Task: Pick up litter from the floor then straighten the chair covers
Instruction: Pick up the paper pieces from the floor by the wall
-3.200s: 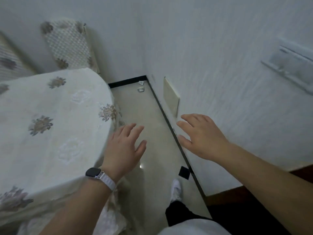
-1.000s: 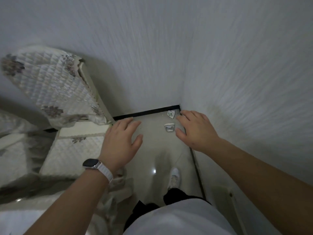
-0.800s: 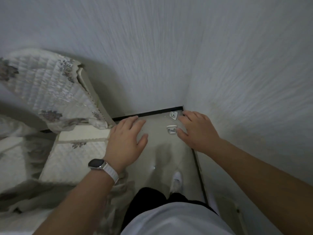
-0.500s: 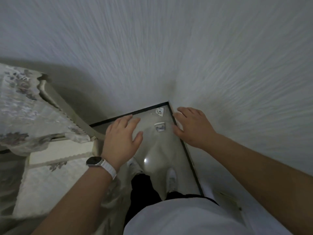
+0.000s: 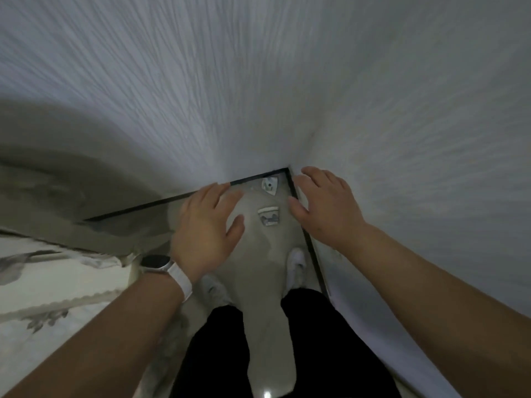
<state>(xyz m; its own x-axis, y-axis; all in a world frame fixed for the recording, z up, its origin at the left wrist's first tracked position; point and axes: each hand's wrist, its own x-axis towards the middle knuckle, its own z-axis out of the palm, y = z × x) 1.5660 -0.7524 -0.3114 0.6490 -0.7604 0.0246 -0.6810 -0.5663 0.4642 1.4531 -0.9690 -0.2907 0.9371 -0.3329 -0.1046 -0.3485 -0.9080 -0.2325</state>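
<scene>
Both hands are empty, fingers spread and relaxed, palms down; left hand (image 5: 207,225) and right hand (image 5: 324,205) are apart, one on each side of the litter, touching neither piece; height above the floor (image 5: 267,271) can't be judged from this angle.

Two scraps in the far right corner of the floor; far piece (image 5: 270,185) sits right in the corner, just beside the black strip (image 5: 161,203) at the foot of the walls (image 5: 258,81); near piece (image 5: 268,217) lies a little toward the person, close to the floor's right edge, apart from the first.

Handling guess: small, thin, light, like torn packet or wrapper; probably soft and crinkly, no fragility worry; main issue is that they lie flat on a smooth glossy floor, so fingertips may skate; best bet is to pinch a curled or lifted edge, thumb against forefinger; near piece has a pale upper rim that looks raised, so start there; far piece is boxed in by the corner, so come at it from the open side.

Hard to read: material and print on both scraps are too small to tell; chair cover (image 5: 43,282) at the left is blurred and cut off by the frame, can't tell how it sits; anything under the hands, forearms or legs is hidden; shoes (image 5: 296,265) are partly covered.
</scene>
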